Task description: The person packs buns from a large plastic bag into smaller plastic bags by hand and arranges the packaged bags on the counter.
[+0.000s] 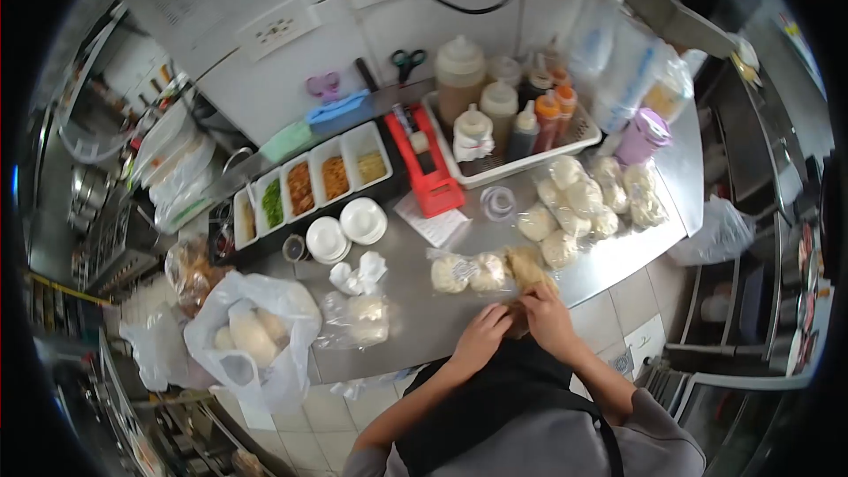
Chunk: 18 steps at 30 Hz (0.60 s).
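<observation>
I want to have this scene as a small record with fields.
surface: steel counter
left hand: beside right hand, near counter edge
nearest thing: tan crumpled wrapping
back: white plastic basket with sauce bottles; red plastic holder beside it
food row: white rectangular containers
far left: translucent white plastic bag, pale rounded pieces inside
unclear: what the fingers grip

"Wall (208,9)?"
"White, fitted with outlets (278,28), beyond my steel counter (408,269)."
"Floor (594,322)?"
"Pale square tiles."
"Right side?"
"Metal-framed shelving (733,287). I note glare on the counter's right end."
</observation>
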Each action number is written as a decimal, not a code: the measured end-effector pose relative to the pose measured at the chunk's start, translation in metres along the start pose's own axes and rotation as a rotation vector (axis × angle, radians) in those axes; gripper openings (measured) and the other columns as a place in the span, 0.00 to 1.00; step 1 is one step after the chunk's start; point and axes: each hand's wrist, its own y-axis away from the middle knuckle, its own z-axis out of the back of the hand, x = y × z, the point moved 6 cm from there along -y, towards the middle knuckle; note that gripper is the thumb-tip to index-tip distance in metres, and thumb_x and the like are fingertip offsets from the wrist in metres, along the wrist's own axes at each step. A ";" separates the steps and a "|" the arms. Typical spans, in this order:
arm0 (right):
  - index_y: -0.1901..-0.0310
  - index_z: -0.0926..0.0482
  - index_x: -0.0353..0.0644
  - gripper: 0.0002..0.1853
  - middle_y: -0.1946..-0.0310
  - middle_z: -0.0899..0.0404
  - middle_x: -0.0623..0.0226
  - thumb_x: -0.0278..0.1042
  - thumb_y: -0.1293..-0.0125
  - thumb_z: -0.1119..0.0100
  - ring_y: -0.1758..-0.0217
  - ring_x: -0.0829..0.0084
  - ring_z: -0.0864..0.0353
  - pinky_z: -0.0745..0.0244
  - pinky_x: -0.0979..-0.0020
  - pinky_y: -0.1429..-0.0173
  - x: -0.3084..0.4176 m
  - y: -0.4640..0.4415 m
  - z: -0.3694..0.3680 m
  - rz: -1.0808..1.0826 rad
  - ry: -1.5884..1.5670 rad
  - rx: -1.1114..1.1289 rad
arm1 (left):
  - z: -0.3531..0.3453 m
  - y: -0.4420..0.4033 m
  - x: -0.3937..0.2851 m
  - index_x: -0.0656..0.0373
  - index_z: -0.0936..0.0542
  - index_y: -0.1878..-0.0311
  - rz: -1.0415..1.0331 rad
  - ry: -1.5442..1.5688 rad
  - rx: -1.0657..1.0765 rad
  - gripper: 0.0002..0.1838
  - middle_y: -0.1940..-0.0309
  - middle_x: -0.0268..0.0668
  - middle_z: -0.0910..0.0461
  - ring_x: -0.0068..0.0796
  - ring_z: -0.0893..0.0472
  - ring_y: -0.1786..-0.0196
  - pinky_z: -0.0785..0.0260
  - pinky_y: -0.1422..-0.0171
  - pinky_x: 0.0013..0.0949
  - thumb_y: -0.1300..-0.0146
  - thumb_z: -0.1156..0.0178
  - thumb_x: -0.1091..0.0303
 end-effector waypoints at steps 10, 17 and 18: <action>0.48 0.26 0.42 0.28 0.54 0.26 0.57 0.31 0.54 0.30 0.52 0.54 0.26 0.32 0.58 0.45 -0.054 -0.069 0.104 -0.178 0.138 -0.608 | 0.049 -0.005 -0.001 0.57 0.20 0.59 0.082 -0.053 -0.082 0.11 0.60 0.39 0.25 0.42 0.24 0.54 0.30 0.50 0.39 0.47 0.39 0.71; 0.45 0.27 0.41 0.30 0.48 0.26 0.56 0.38 0.53 0.30 0.46 0.55 0.27 0.31 0.61 0.43 -0.117 -0.087 0.100 -0.292 -0.171 -0.414 | 0.066 -0.046 0.016 0.53 0.35 0.35 0.182 -0.384 0.050 0.37 0.37 0.43 0.37 0.44 0.41 0.31 0.49 0.33 0.48 0.52 0.35 0.64; 0.46 0.26 0.41 0.29 0.47 0.25 0.56 0.35 0.52 0.31 0.44 0.57 0.27 0.30 0.62 0.43 -0.119 -0.085 0.103 -0.323 -0.251 -0.392 | 0.066 -0.047 0.021 0.54 0.35 0.35 0.202 -0.413 0.065 0.38 0.36 0.43 0.37 0.43 0.42 0.30 0.50 0.33 0.47 0.52 0.35 0.63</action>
